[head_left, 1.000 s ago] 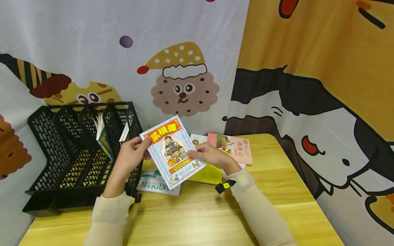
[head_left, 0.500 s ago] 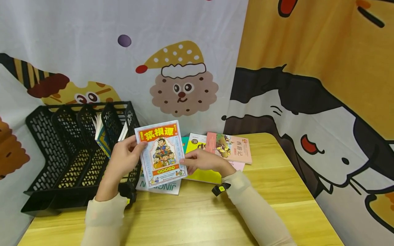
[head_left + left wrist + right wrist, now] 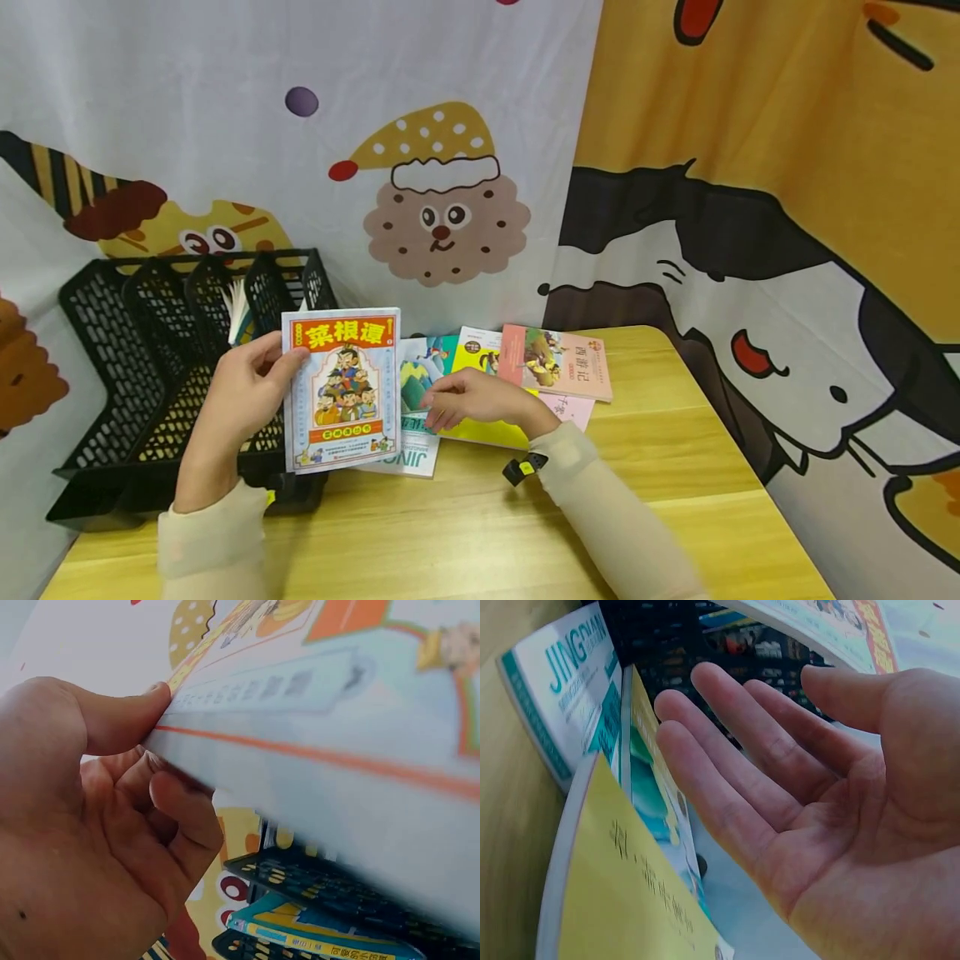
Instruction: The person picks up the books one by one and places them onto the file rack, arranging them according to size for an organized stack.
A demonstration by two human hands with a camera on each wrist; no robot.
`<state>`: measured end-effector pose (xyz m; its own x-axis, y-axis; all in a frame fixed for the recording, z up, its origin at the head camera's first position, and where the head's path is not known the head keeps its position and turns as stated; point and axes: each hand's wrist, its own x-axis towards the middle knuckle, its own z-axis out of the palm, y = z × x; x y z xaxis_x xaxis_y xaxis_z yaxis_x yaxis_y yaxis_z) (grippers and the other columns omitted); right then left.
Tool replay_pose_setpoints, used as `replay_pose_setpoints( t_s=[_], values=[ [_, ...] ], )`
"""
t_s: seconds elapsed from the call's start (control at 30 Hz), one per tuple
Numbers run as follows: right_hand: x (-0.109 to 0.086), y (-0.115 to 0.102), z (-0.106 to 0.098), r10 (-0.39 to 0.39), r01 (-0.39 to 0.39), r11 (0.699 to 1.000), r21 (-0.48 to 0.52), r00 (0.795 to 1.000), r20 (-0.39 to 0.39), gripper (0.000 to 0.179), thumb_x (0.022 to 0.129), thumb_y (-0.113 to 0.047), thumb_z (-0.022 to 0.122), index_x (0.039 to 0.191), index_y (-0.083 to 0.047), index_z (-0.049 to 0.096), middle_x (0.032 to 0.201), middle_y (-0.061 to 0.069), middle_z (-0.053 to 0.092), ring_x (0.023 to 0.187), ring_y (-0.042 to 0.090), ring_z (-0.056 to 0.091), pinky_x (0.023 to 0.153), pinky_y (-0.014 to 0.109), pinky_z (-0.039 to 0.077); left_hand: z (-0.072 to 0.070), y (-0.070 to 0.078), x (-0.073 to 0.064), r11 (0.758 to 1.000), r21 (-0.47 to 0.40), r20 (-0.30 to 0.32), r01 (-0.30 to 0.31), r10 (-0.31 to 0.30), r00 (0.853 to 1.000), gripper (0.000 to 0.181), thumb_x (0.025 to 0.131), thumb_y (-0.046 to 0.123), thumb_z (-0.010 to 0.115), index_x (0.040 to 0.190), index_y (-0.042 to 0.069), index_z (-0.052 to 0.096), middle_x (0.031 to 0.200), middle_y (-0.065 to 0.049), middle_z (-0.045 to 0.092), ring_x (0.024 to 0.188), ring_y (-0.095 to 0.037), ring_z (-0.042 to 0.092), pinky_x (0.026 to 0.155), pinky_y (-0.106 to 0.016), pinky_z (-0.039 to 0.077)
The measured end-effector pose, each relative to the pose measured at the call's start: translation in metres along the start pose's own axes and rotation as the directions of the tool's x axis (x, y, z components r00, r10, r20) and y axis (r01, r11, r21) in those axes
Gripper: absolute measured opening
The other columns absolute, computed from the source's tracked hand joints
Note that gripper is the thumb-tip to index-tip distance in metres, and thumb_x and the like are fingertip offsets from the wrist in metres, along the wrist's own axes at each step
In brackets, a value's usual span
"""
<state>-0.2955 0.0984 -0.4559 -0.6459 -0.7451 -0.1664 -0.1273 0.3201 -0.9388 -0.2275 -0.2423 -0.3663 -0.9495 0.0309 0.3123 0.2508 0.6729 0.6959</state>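
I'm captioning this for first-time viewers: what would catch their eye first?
Probably the bright red-and-blue book, held by the left hand in front of the black rack. Next, the hatted cookie face on the curtain behind, and the large cartoon animal at the right.

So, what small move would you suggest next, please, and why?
Perhaps lift the pale blue paperback toward the black plastic mesh rack: the left hand pinches its edge, the right hand is off it, and a blue and yellow book sits there.
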Motion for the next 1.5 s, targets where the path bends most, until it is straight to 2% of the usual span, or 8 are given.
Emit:
replay_pose_setpoints(
  t_s=[0.4, 0.7, 0.83, 0.93, 1.07, 1.27, 1.37, 1.5],
  values=[
    [0.036, -0.006, 0.048, -0.004, 0.005, 1.000, 0.029, 1.000, -0.008, 0.044, 0.115, -0.035, 0.061, 0.142, -0.002, 0.070, 0.123, 0.014, 0.082, 0.105, 0.034, 0.082, 0.088, 0.037, 0.067, -0.026, -0.013, -0.014, 0.997, 0.017, -0.067, 0.077, -0.075, 0.995, 0.039, 0.115, 0.029, 0.059, 0.138, 0.000, 0.070, 0.099, -0.024, 0.076, 0.066, -0.005, 0.066, 0.053, -0.025, 0.057],
    [0.065, -0.014, 0.088, 0.031, -0.023, 0.996, 0.088, 0.995, -0.096, 0.054, 0.113, -0.034, 0.062, 0.158, -0.005, 0.058, 0.133, 0.018, 0.078, 0.094, 0.033, 0.084, 0.083, 0.045, 0.069, -0.051, -0.023, -0.027, 0.963, 0.048, -0.188, 0.264, -0.251, 0.950, 0.046, 0.116, 0.038, 0.054, 0.143, 0.004, 0.067, 0.112, -0.028, 0.073, 0.065, -0.006, 0.065, 0.053, -0.024, 0.057],
    [0.075, -0.021, 0.107, 0.047, -0.024, 0.989, 0.146, 0.987, -0.154, 0.055, 0.113, -0.035, 0.064, 0.159, -0.006, 0.058, 0.139, 0.016, 0.076, 0.092, 0.031, 0.084, 0.084, 0.047, 0.068, -0.069, -0.030, -0.032, 0.923, 0.027, -0.242, 0.384, -0.367, 0.898, 0.049, 0.115, 0.043, 0.054, 0.144, 0.006, 0.066, 0.097, -0.008, 0.074, 0.064, -0.004, 0.063, 0.053, -0.023, 0.057],
    [0.079, -0.028, 0.120, 0.062, -0.035, 0.987, 0.159, 0.983, -0.173, 0.057, 0.113, -0.037, 0.063, 0.162, -0.008, 0.055, 0.142, 0.011, 0.074, 0.092, 0.029, 0.084, 0.082, 0.047, 0.068, -0.082, -0.031, -0.034, 0.871, -0.038, -0.262, 0.490, -0.482, 0.836, 0.056, 0.113, 0.048, 0.054, 0.153, 0.008, 0.062, 0.091, 0.010, 0.065, 0.067, -0.004, 0.062, 0.055, -0.022, 0.057],
    [0.080, -0.039, 0.134, 0.066, -0.044, 0.990, 0.134, 0.985, -0.161, 0.062, 0.112, -0.041, 0.065, 0.165, -0.013, 0.050, 0.144, 0.001, 0.070, 0.094, 0.026, 0.083, 0.079, 0.041, 0.067, -0.089, -0.026, -0.032, 0.810, -0.083, -0.340, 0.580, -0.570, 0.748, 0.059, 0.112, 0.049, 0.054, 0.158, 0.013, 0.061, 0.103, -0.001, 0.067, 0.070, -0.004, 0.057, 0.055, -0.015, 0.053],
    [0.085, -0.045, 0.146, 0.039, -0.061, 0.994, -0.092, 0.973, -0.226, 0.072, 0.112, -0.053, 0.060, 0.171, -0.016, 0.042, 0.163, 0.001, 0.058, 0.110, 0.020, 0.081, 0.103, 0.028, 0.058, -0.087, -0.020, -0.032, 0.792, -0.081, -0.481, 0.605, -0.563, 0.672, 0.053, 0.111, 0.045, 0.053, 0.149, 0.011, 0.068, 0.122, -0.021, 0.069, 0.068, -0.002, 0.049, 0.050, -0.011, 0.043],
    [0.091, -0.042, 0.151, 0.067, -0.113, 0.981, -0.157, 0.961, -0.270, 0.076, 0.111, -0.058, 0.057, 0.172, -0.016, 0.040, 0.171, 0.004, 0.051, 0.142, 0.023, 0.066, 0.122, 0.036, 0.050, -0.088, -0.019, -0.035, 0.794, -0.110, -0.545, 0.597, -0.551, 0.632, 0.052, 0.109, 0.043, 0.055, 0.146, 0.011, 0.071, 0.092, 0.006, 0.070, 0.068, 0.003, 0.045, 0.050, -0.008, 0.039],
    [0.096, -0.040, 0.154, 0.094, -0.150, 0.970, -0.189, 0.956, -0.277, 0.078, 0.112, -0.063, 0.054, 0.174, -0.019, 0.036, 0.176, 0.007, 0.044, 0.161, 0.025, 0.047, 0.128, 0.044, 0.045, -0.092, -0.019, -0.040, 0.818, -0.087, -0.648, 0.568, -0.480, 0.592, 0.047, 0.105, 0.040, 0.057, 0.134, 0.010, 0.078, 0.061, 0.044, 0.037, 0.072, 0.011, 0.037, 0.056, -0.008, 0.032]
  ],
)
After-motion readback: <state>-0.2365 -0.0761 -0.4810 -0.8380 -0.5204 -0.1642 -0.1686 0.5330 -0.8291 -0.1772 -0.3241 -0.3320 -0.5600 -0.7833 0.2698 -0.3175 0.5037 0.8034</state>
